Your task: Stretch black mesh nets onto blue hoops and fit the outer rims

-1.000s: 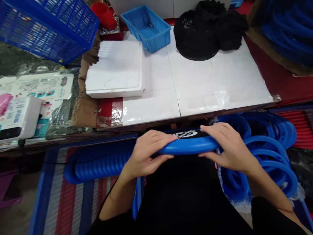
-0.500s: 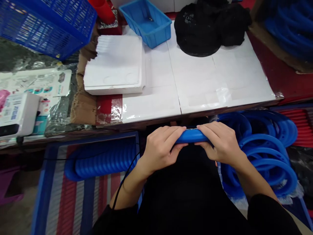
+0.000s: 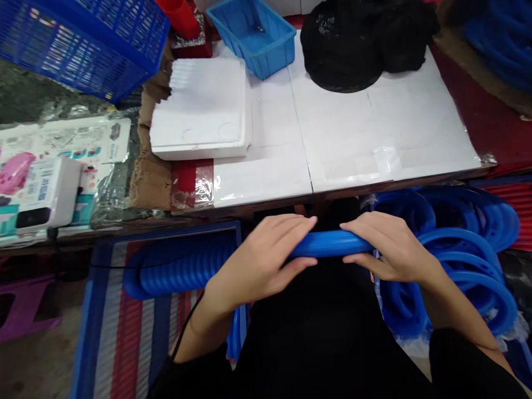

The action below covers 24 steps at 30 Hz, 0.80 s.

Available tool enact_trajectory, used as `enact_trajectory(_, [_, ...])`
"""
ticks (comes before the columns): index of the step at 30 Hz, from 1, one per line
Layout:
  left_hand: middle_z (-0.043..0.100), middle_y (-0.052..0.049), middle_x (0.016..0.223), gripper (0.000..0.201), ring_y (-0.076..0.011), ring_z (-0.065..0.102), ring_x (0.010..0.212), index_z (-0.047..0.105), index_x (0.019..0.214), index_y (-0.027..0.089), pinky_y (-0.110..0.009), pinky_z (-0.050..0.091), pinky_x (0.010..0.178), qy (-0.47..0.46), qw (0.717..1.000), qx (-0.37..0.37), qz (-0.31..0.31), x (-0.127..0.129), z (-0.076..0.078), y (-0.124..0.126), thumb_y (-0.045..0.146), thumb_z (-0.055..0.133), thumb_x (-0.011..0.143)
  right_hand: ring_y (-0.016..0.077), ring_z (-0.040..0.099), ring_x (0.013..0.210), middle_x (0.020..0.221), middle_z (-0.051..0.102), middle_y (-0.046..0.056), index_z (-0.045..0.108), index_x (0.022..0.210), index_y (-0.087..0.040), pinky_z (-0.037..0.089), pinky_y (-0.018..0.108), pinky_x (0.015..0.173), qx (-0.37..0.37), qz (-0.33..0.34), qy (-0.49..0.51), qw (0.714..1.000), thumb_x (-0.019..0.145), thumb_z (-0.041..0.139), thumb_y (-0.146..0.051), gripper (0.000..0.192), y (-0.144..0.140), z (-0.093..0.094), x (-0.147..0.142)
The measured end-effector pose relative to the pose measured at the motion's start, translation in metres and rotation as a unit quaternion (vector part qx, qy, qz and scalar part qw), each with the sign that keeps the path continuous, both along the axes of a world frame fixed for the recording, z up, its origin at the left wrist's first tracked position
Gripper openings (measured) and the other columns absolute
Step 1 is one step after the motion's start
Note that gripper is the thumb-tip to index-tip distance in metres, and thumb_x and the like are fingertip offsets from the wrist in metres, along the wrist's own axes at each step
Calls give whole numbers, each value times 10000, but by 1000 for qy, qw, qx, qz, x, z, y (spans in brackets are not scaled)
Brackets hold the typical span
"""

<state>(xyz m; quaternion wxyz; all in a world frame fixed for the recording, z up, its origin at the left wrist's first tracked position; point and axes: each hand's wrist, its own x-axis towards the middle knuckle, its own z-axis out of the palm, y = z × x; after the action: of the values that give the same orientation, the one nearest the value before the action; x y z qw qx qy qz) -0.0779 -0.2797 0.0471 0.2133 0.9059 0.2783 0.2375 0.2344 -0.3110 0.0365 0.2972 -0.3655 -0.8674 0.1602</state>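
A blue plastic ring (image 3: 330,244), seen edge-on, is held level between my two hands just in front of the table edge. My left hand (image 3: 268,255) grips its left end, thumb below and fingers on top. On the right end my right hand (image 3: 384,244) has the same kind of grip. The ring's smooth outer rim faces up toward me between the fingertips; the rest of it is hidden. To the right, several loose blue rings (image 3: 461,238) lie piled in a plastic-lined container. On the left, a row of blue rings (image 3: 183,272) stands packed in a crate.
White sheets (image 3: 349,144) cover the table, with a foam block (image 3: 203,105), a small blue bin (image 3: 266,50) and a black mesh cap (image 3: 341,50) on it. A blue basket (image 3: 103,50) stands back left. A white device (image 3: 50,194) lies at left; a striped crate (image 3: 89,332) is below.
The ring has rolled toward me, showing more of its smooth rim. My hands are slightly farther apart, and the whole view has shifted a little.
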Motion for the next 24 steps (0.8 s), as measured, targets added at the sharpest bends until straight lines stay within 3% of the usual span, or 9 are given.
enact_trajectory(5, [792,-165,1284,423,-291,793,1070,607,1460,145,-431,662,906,-40,998,48,18,37,-17,-4,318,640,1076,298,754,957,1172,802,140,640,1450,-211,596,446,833,23,-66,-2,998,1007,748,-370,484,-8,-14,-4])
enact_trajectory(10, [796,-164,1282,458,-297,788,1070,629,1463,158,-430,644,901,-86,995,39,40,33,-26,-8,250,704,1020,290,742,936,1157,807,130,645,1437,-209,565,440,807,49,-85,10,995,982,775,-337,490,-12,-22,-12])
enact_trajectory(15, [800,-149,1295,512,-298,778,1136,608,1511,203,-478,599,1006,-77,996,43,9,5,-14,-6,284,729,1020,325,752,1088,1253,799,112,608,1515,-277,549,518,949,45,-46,-25,998,1000,761,-387,548,-4,-1,-8])
enact_trajectory(19, [817,-124,1244,471,-303,779,1144,612,1504,242,-581,548,1121,-114,993,22,-7,-18,-4,2,426,646,1071,339,752,1131,1261,781,130,566,1570,-272,584,531,974,19,-20,41,999,993,766,-430,631,-3,16,12])
enact_trajectory(22, [801,-159,1267,554,-310,773,1170,592,1517,191,-562,578,1107,-104,994,16,-34,-10,2,8,477,681,1051,310,767,1019,1171,799,110,590,1545,-268,598,513,927,28,-24,52,998,1006,743,-380,571,-5,16,17])
enact_trajectory(24, [801,-182,1258,612,-319,780,1144,604,1494,143,-507,624,1030,-70,996,52,-38,8,6,10,484,751,1008,302,765,970,1151,806,116,609,1517,-237,591,503,894,47,-20,33,998,996,757,-365,557,-6,13,14])
